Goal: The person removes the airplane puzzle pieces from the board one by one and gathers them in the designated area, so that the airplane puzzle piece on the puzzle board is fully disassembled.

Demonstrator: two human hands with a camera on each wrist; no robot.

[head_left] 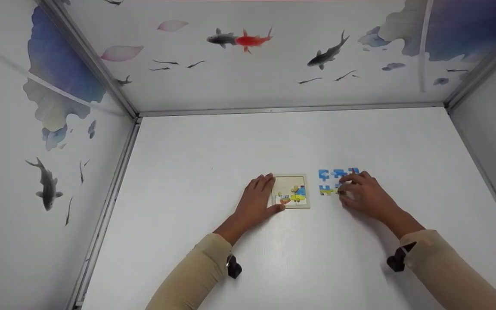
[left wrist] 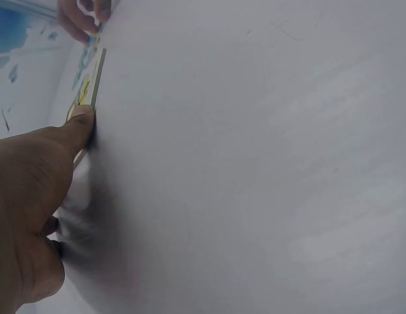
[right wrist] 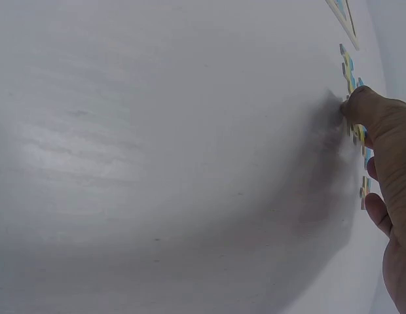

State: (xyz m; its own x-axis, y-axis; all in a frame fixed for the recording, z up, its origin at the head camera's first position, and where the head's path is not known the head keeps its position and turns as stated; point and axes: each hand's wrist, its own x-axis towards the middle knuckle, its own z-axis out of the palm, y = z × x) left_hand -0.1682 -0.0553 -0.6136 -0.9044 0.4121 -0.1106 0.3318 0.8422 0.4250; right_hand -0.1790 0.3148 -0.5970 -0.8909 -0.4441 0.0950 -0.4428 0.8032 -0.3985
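Observation:
A small square wooden puzzle tray (head_left: 308,189) lies on the white table, with a few coloured pieces (head_left: 298,196) set in its lower right part. My left hand (head_left: 256,200) holds it at the left side, thumb on the near edge and fingertips by the far left corner. To the right of the tray, loose blue and yellow jigsaw pieces (head_left: 323,175) lie in two rows. My right hand (head_left: 366,196) is over the right end of the near row, its thumb and fingers pinching a puzzle piece (right wrist: 359,133) that they partly hide.
White panels printed with fish (head_left: 327,54) stand at the back and both sides of the table (head_left: 187,142). A metal rail (head_left: 274,110) runs along the back edge. A dark wrist device (head_left: 234,267) sits at the left sleeve, another (head_left: 396,259) at the right.

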